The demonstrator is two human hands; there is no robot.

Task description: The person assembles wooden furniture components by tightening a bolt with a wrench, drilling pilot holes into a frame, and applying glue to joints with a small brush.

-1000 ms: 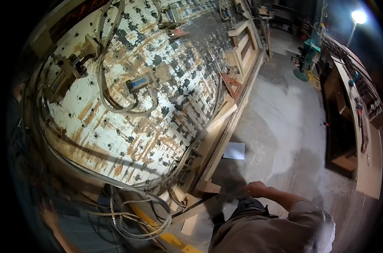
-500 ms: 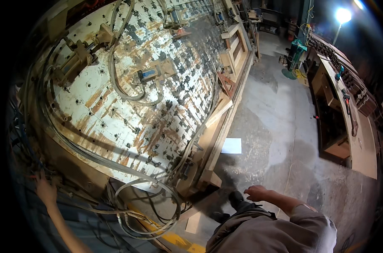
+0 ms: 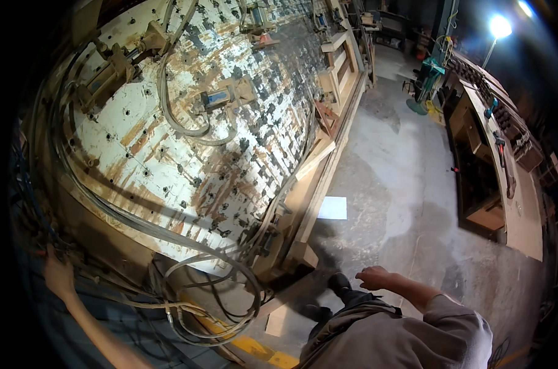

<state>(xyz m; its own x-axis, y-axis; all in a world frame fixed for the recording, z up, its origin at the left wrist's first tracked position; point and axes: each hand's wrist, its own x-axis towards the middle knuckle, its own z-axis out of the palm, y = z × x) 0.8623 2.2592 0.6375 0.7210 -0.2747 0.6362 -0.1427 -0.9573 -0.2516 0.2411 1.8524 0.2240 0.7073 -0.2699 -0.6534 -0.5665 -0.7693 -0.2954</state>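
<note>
At far left, our bare left hand (image 3: 59, 275) is now reaching into a dark cluster of thin blue hoses (image 3: 50, 229), just off the left corner of the near edge of the big scuffed white worktable (image 3: 153, 172). A second ago its spread fingers were hanging lower, apart from the hoses, so the work is now centring there. Its fingertips are disappearing into the cluster; we cannot tell how far they are closing or whether they are gripping anything. Our right hand (image 3: 372, 278) is hanging over the floor beyond the right corner of the near edge, fingers loosely bent; its palm is facing away, so we cannot tell how closed it is, but we are seeing nothing in it.

Counting left to right, we are finding one coil of thick grey hose (image 3: 258, 295) hanging at the near edge, its overlapping strands defying a count; three plainly visible tan-and-grey cylinder clamps (image 3: 220, 96) on the surface; one orange-brown triangular piece (image 3: 324, 118) by the right edge; one white rectangular sheet (image 3: 333, 208) lying on the floor; and one red-and-black hand tool (image 3: 500, 144) resting on the long wooden bench (image 3: 525, 227).
</note>
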